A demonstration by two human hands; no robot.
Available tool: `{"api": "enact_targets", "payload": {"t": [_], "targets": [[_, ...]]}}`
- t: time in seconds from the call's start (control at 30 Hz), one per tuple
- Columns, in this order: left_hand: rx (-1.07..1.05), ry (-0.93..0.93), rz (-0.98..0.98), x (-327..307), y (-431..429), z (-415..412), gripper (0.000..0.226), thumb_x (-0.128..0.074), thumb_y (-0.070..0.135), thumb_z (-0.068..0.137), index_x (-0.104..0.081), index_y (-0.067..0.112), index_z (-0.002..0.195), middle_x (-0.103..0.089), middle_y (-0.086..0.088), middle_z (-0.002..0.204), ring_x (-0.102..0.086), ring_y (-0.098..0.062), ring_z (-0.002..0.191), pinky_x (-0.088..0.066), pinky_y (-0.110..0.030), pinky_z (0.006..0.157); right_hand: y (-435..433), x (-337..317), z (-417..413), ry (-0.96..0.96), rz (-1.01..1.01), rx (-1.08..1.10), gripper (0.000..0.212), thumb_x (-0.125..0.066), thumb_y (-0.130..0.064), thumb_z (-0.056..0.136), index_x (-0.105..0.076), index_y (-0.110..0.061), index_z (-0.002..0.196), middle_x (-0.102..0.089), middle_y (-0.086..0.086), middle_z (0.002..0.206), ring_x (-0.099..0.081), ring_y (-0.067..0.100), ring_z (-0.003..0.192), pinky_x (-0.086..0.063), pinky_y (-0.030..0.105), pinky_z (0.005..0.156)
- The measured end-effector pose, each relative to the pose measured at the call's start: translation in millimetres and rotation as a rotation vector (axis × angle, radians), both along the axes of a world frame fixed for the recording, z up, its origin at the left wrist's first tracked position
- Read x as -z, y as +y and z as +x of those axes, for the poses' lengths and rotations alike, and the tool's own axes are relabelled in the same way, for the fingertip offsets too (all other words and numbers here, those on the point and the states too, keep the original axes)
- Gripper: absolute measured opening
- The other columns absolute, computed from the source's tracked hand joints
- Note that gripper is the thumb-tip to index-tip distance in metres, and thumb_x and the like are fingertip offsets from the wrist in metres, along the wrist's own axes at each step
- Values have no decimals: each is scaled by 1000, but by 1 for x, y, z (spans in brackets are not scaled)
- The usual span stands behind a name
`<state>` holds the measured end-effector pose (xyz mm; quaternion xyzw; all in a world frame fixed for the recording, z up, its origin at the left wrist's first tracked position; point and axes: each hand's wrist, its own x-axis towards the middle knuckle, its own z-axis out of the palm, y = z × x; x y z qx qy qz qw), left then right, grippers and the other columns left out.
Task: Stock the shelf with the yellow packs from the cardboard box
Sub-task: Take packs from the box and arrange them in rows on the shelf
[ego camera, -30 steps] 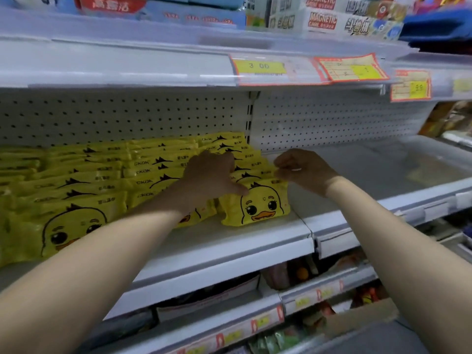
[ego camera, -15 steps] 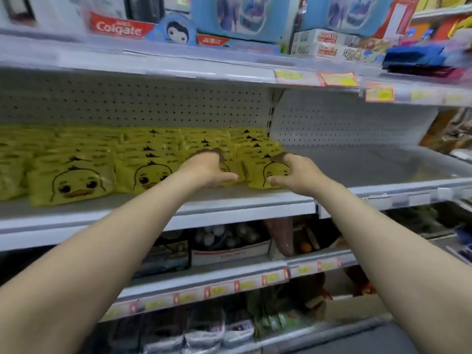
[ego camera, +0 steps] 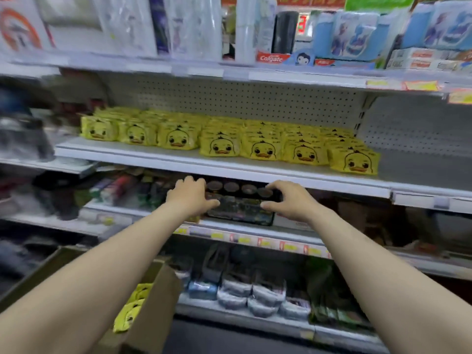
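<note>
above, seven front-facing rows of yellow packs (ego camera: 219, 146) stand on the shelf (ego camera: 153, 159). lower left, one cardboard box (ego camera: 158, 310) holds at least two more such packs. two hands, left hand (ego camera: 190, 198) and right hand (ego camera: 291, 200), hang below the shelf edge, both released, fingers loosely curled, grasping nothing.

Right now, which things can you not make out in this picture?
Head view only.
Cardboard box: left arm and bottom edge cover it; packs inside uncountable.
Price labels: blurred, unreadable.
Goods at the far left: motion blur, unidentifiable.
Shelf packs: front ones hide the rows behind.
</note>
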<state>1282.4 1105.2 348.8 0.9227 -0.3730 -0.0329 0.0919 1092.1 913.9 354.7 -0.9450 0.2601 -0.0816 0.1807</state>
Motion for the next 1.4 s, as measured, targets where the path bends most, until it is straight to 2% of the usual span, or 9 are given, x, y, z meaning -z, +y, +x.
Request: {"api": "enact_targets", "payload": {"t": [0.2,0.4,0.63,0.8,0.97,1.03,1.13,1.3,1.4], "targets": [[-143,2,2,10,89,32,72,-57,69,82,-47,20,133,-45,-12,133,-43,-36,123,-47,-49,96,71,7,61,49,30,-156,68,-69,-56,84,-47,-30,142,-49,-2,146,-44,25,136,-42,43,107],[-240,36,19,34,162,84,76,-58,69,79,-48,18,134,-47,-14,134,-46,-37,123,-46,-49,98,128,20,147,97,26,-268,68,-70,-56,84,-46,-29,142,-57,3,133,-58,23,115,-49,39,95],[-295,107,19,80,226,194,68,-61,63,83,-50,19,133,-47,-10,135,-45,-32,125,-47,-46,97,196,68,279,173,60,-334,68,-71,-53,84,-47,-28,141,-55,5,131,-54,27,120,-46,37,97],[-269,217,85,147,258,296,69,-60,64,82,-49,21,134,-50,-11,130,-46,-34,122,-47,-46,96,233,134,380,266,142,-300,65,-73,-51,83,-50,-27,140,-53,5,143,-51,27,129,-43,35,102],[-190,333,175,222,293,372,63,-62,62,83,-55,17,128,-54,-13,130,-49,-34,123,-45,-40,97,270,218,441,457,278,-269,66,-73,-53,83,-50,-26,139,-55,4,140,-53,27,127,-46,36,100],[-169,403,199,256,302,392,60,-63,59,84,-56,19,128,-53,-12,128,-48,-33,125,-42,-38,100,279,255,450,529,320,-235,62,-72,-56,82,-53,-30,136,-55,2,141,-52,27,129,-45,36,102],[-156,523,202,307,315,409,58,-70,53,81,-56,21,128,-52,-13,123,-49,-36,120,-41,-40,101,288,310,451,635,405,-193,58,-73,-49,84,-57,-26,134,-57,2,141,-52,25,130,-43,32,102],[-164,606,174,390,334,428,60,-77,47,77,-59,20,128,-54,-17,122,-48,-39,118,-43,-43,100,289,398,448,766,523,-74,56,-74,-48,84,-58,-25,132,-62,3,133,-62,23,116,-45,27,87],[-147,582,161,434,339,440,61,-76,48,77,-59,19,128,-54,-16,124,-48,-38,117,-43,-47,99,287,441,447,790,526,-10,56,-75,-47,84,-58,-24,132,-61,2,136,-56,22,125,-42,27,96]]}}
